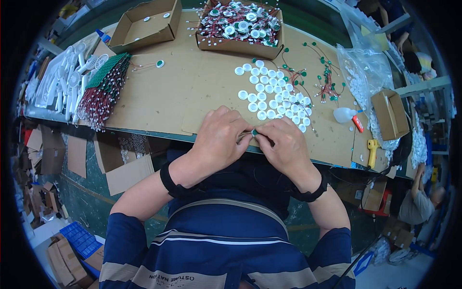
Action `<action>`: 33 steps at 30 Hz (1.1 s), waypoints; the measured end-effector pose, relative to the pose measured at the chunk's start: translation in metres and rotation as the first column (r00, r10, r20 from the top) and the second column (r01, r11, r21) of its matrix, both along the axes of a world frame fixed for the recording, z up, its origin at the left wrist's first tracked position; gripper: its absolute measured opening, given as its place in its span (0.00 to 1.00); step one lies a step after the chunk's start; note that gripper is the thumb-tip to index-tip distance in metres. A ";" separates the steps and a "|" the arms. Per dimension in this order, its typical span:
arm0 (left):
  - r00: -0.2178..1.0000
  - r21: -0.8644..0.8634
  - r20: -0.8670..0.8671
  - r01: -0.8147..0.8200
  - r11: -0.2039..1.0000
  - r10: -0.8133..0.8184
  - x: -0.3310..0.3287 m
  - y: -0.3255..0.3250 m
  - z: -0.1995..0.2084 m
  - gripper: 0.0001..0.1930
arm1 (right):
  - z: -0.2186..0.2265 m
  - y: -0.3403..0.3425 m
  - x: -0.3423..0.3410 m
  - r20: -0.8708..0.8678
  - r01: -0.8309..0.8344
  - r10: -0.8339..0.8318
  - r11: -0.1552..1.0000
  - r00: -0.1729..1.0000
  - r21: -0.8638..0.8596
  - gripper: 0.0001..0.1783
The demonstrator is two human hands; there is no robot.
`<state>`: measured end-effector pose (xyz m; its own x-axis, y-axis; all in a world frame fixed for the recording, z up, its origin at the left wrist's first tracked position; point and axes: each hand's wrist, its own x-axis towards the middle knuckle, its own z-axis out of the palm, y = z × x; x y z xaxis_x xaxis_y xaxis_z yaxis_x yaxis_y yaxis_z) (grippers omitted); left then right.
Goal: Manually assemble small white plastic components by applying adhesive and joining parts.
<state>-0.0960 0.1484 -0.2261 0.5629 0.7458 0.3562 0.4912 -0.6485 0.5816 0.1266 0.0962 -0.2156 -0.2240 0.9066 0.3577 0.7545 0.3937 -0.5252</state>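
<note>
My left hand [220, 136] and my right hand [287, 148] meet at the table's near edge. Their fingertips pinch a small green disc [254, 132] between them; its underside is hidden by the fingers. Just beyond lie many white round caps [262, 115], spread on the cardboard-covered table [168, 96]. Several green discs with red wires [327, 77] lie loose to the right of the caps. A stack of green circuit boards with red wires [108, 72] rests toward the left. One wired white cap [160, 63] lies apart beside that stack.
At the back, a cardboard box [231, 46] is heaped with wired caps; a shallower box [159, 38] holds a few. White plastic fan-shaped parts [73, 79] lie far left. On the right are a white squeeze bottle [343, 115], a yellow glue gun [372, 152] and a small box [397, 115].
</note>
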 end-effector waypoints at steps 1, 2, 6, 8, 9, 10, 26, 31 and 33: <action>1.000 0.004 0.013 0.009 1.000 -0.009 0.003 0.001 0.002 0.07 | 0.003 -0.001 0.002 0.014 0.007 -0.007 1.000 1.000 0.012 0.08; 0.999 0.016 0.030 0.020 1.000 -0.021 0.003 -0.001 0.002 0.07 | 0.005 -0.004 0.002 0.031 0.017 -0.018 1.000 0.999 0.023 0.08; 1.000 0.024 0.018 -0.013 1.000 0.012 -0.005 0.001 -0.005 0.07 | -0.008 -0.002 -0.003 0.123 -0.067 0.067 0.998 0.990 0.002 0.05; 0.999 -0.046 -0.013 -0.041 0.998 0.040 -0.007 -0.004 -0.004 0.07 | -0.009 -0.006 -0.008 0.024 -0.074 0.074 0.997 0.997 -0.011 0.06; 1.000 -0.028 0.017 -0.009 1.000 0.010 -0.001 -0.003 -0.003 0.07 | -0.005 -0.005 -0.002 0.054 -0.043 0.043 0.999 0.998 0.006 0.06; 1.000 -0.023 0.024 -0.012 1.000 0.013 -0.004 -0.005 -0.002 0.07 | -0.004 -0.007 -0.004 0.034 -0.050 0.050 0.999 0.998 0.008 0.07; 0.998 -0.015 0.048 0.035 0.999 -0.035 0.003 0.007 -0.004 0.07 | 0.006 0.000 0.007 0.070 -0.119 0.118 0.993 0.991 0.019 0.05; 1.000 -0.024 0.019 0.025 0.999 -0.024 0.000 0.005 -0.006 0.07 | 0.001 0.003 0.008 -0.002 -0.084 0.084 0.996 0.996 -0.037 0.07; 1.000 -0.025 0.012 0.014 1.000 -0.014 -0.005 0.002 -0.008 0.07 | -0.002 0.002 0.003 -0.009 -0.087 0.087 0.995 0.996 -0.039 0.07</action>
<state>-0.1010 0.1505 -0.2346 0.5696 0.7464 0.3441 0.4751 -0.6406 0.6032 0.1300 0.0980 -0.2178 -0.3000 0.8972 0.3241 0.7145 0.4364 -0.5468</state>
